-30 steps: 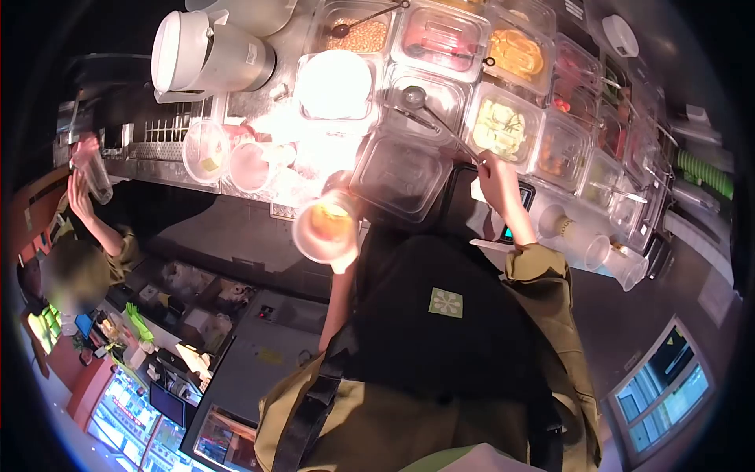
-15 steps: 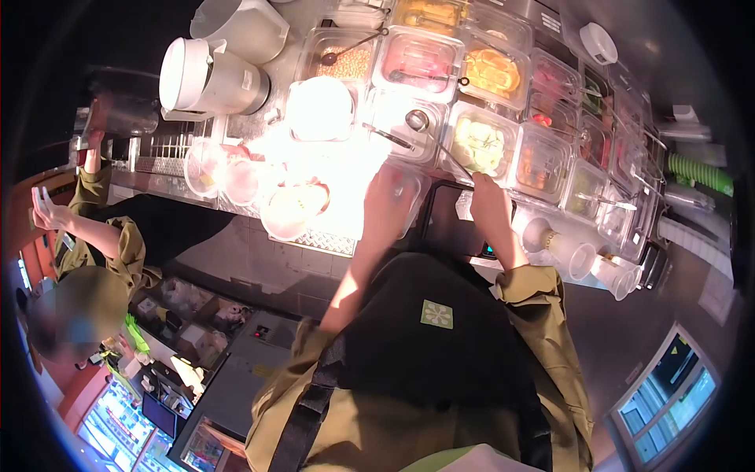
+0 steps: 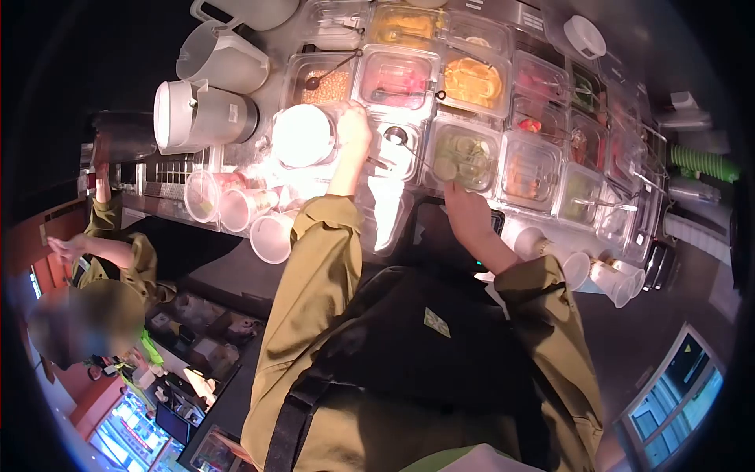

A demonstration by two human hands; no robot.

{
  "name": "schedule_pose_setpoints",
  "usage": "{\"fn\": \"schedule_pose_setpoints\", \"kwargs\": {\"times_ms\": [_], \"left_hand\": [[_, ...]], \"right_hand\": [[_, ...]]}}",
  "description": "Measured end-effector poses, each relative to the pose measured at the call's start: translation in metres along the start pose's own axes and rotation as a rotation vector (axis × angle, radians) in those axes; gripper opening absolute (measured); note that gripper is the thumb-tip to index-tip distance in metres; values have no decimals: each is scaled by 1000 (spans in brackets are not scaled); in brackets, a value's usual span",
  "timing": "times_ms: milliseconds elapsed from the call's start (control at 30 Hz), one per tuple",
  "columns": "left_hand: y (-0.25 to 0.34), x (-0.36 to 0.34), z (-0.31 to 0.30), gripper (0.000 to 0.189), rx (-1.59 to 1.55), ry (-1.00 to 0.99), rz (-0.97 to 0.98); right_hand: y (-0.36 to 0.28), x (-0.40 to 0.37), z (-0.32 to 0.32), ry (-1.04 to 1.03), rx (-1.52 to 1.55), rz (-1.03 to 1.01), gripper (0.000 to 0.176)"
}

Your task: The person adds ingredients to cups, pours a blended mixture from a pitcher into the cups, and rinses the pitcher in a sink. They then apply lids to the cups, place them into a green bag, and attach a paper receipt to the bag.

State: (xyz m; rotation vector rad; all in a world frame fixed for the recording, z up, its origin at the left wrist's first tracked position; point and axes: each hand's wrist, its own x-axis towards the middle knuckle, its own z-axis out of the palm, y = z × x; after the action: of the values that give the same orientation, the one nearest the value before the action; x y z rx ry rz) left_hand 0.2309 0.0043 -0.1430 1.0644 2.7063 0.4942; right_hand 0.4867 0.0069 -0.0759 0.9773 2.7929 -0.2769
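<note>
While right hand (image 3: 469,220) grips ladle (image 3: 395,136) | white tub (image 3: 302,135) beside left hand (image 3: 354,130), grasp unclear

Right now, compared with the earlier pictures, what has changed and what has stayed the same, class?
The left hand has let go of the cup, which now stands beside two other cups, and has reached forward to the round white container; whether it grips it is unclear. The right hand still holds the ladle.
</note>
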Motion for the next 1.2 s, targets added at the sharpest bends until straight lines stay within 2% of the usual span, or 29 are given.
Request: {"fn": "schedule_pose_setpoints", "kwargs": {"times_ms": [233,300,367,467,567,667,700,800,900,967,1000,1033,1067,1133,1200], "left_hand": [[-9,9,5,39,28,9,60],[-10,13,8,38,-19,11,78],[-13,12,9,36,-88,29,120],[-19,13,16,33,-149,68,170],[-27,11,27,32,-160,127,232],[-26,14,29,29,-112,146,250],[-23,13,29,28,-87,143,246],[-15,4,32,28,-153,250,217],[-9,-13,28,28,-198,361,185],[12,-72,-39,19,-511,217,148],[17,-107,-73,16,-553,-12,8],[10,-144,-84,14,-777,8,26],[-6,-182,-92,15,-845,-126,-68],[-52,-232,-99,30,-614,-357,-523],[-99,-262,-70,57,-704,240,-670]], "right_hand": [[-4,4,-5,73,-273,-76,19],[-11,6,-8,15,-317,-63,18],[-20,11,-18,-143,-350,-19,17],[-20,10,-10,-103,-213,-8,10],[-12,11,-22,-161,-24,-100,8],[5,21,-21,-121,246,-76,10],[21,26,0,-165,381,-71,11],[32,33,28,-419,825,119,12],[31,24,52,-576,1134,357,17],[29,13,52,-566,1251,416,18],[26,6,51,-561,1311,448,21],[25,-1,50,-558,1370,483,26],[26,-8,49,-540,1396,524,25],[27,-19,48,-491,1455,612,26],[30,-29,42,-448,1472,660,29]]}}
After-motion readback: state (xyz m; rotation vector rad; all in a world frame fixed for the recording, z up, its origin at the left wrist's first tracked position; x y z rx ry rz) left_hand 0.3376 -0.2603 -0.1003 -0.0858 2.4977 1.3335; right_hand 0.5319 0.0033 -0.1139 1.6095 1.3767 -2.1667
